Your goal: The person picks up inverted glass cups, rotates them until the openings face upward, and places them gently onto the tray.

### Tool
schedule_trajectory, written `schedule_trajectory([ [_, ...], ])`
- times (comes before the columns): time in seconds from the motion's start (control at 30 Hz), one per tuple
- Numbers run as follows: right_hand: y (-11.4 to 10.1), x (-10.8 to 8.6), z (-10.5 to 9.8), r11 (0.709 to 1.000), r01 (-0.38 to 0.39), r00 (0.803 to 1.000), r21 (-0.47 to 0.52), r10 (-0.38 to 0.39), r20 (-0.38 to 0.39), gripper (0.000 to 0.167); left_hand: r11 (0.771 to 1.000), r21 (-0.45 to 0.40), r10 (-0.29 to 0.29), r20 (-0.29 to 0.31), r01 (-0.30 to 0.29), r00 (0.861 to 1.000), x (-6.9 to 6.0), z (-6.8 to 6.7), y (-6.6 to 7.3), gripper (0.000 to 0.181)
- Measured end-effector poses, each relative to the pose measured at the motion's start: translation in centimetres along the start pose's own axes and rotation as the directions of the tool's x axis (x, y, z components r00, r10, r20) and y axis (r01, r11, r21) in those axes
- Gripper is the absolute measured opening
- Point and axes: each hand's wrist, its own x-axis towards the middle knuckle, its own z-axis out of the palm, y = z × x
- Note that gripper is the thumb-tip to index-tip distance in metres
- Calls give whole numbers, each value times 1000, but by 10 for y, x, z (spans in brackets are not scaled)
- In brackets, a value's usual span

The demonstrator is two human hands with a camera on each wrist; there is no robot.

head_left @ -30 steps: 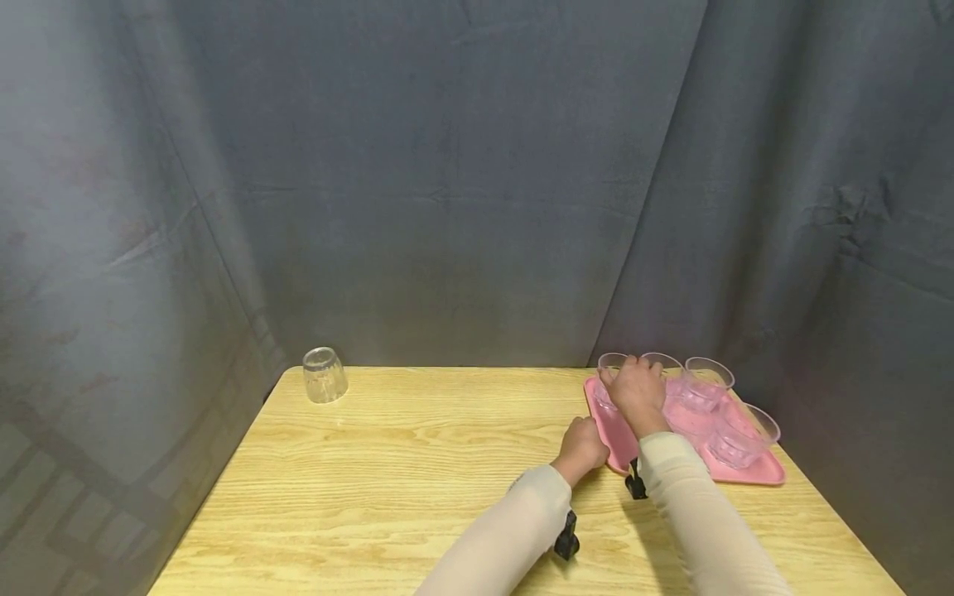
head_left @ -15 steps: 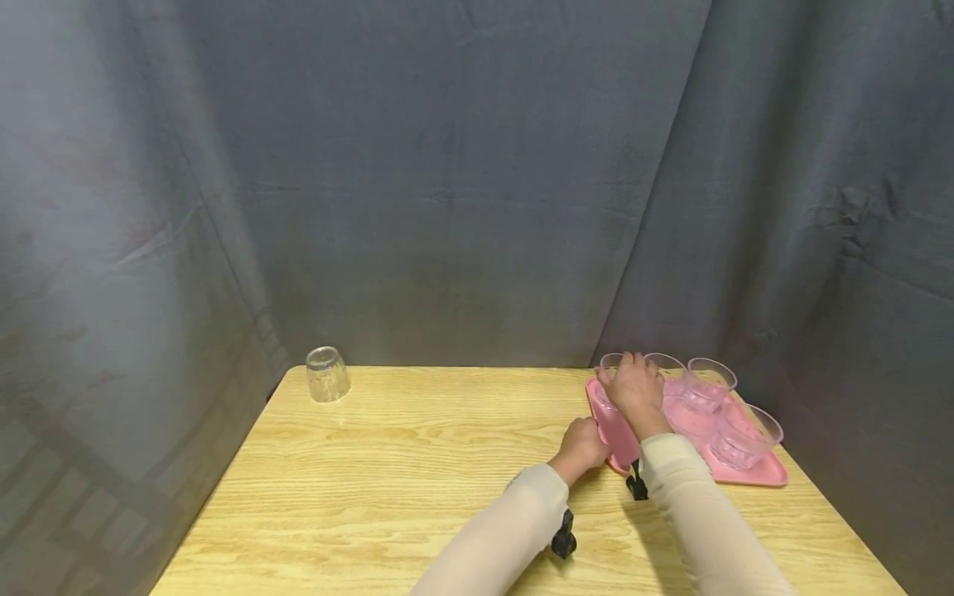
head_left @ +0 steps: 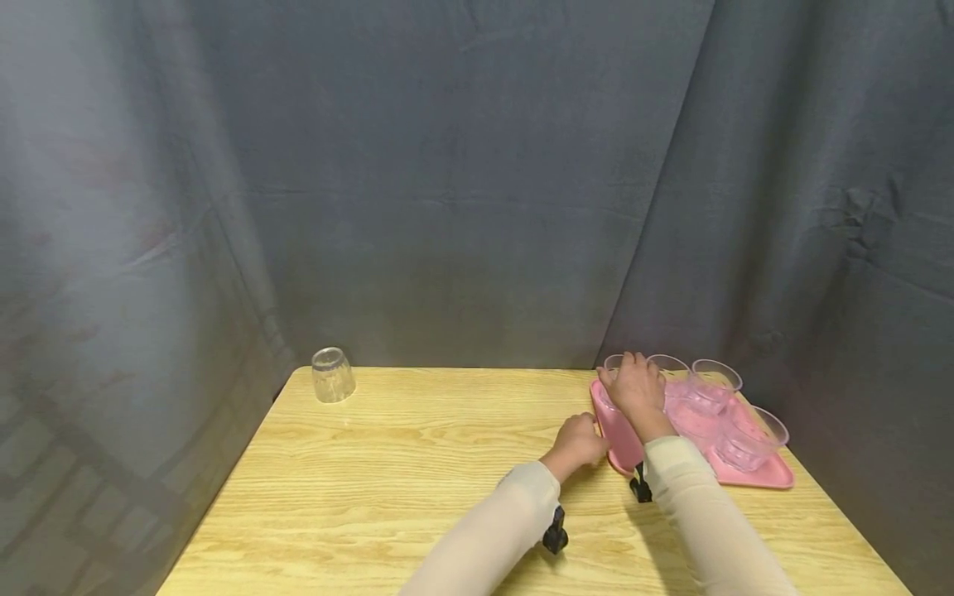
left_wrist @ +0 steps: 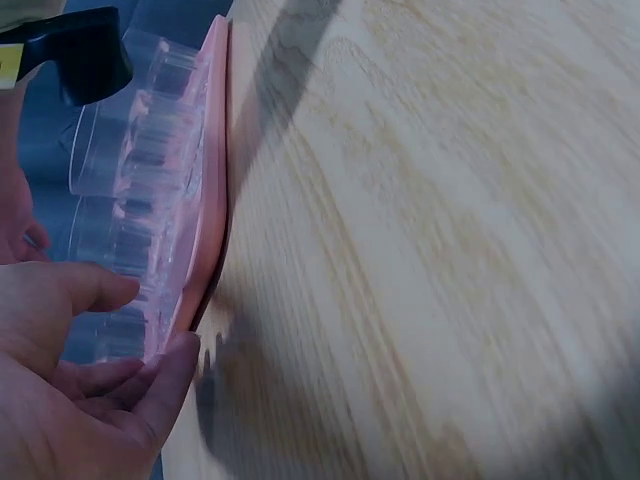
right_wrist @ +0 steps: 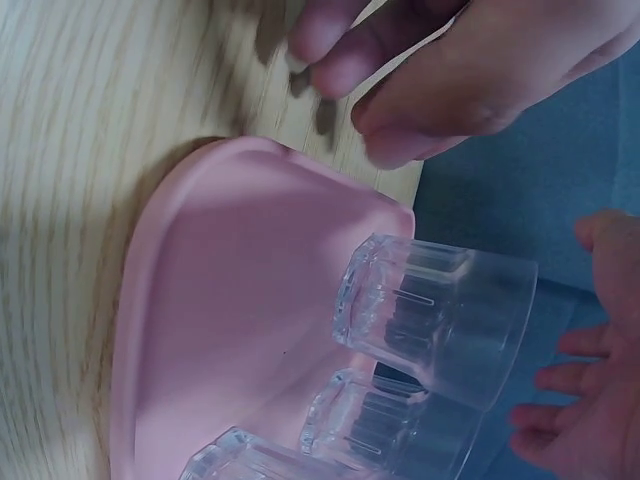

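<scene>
A pink tray (head_left: 619,443) bearing several clear plastic cups (head_left: 745,447) lies at the table's right side. My left hand (head_left: 579,441) is beside the tray's left edge with loosely bent fingers. In the right wrist view a small gap shows between this left hand (right_wrist: 470,70) and the tray (right_wrist: 250,290). My right hand (head_left: 637,389) hovers over the tray's back left, near a cup (head_left: 609,391). Its spread fingers (right_wrist: 570,380) appear apart from the nearest cup (right_wrist: 440,310) in the right wrist view. The cups stand upright.
Far off at the table's back left corner, a clear glass (head_left: 333,379) stands upside down. The wooden table (head_left: 417,463) ends at grey curtains (head_left: 447,207) behind and on both sides. A black wrist camera (head_left: 555,534) hangs under the left sleeve.
My left hand has let go of the tray's edge and drawn slightly left. My right hand stays over the tray's back left. The head view has shifted a little.
</scene>
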Motion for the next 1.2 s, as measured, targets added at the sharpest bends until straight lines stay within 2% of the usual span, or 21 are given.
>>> schedule_trajectory([
  [0.1,-2,0,-1,1000,3,1000,0,-3,-8,75,1000,-5,6,-1,-6,1000,2,-3,-3,47],
  [0.3,-5,2,-1,1000,17,1000,6,-17,-15,73,1000,-18,25,-1,-25,1000,4,-12,-9,47],
  [0.6,-10,2,-3,999,28,999,31,-27,-38,71,999,23,44,-7,-44,999,5,-28,-12,52],
  [0.93,-14,3,-3,999,34,999,42,-32,-44,70,999,27,28,0,-28,1000,5,-37,-16,52],
  [1.2,-16,1,-3,997,56,997,44,-54,-55,68,1000,12,21,37,-21,999,2,-46,-21,56],
])
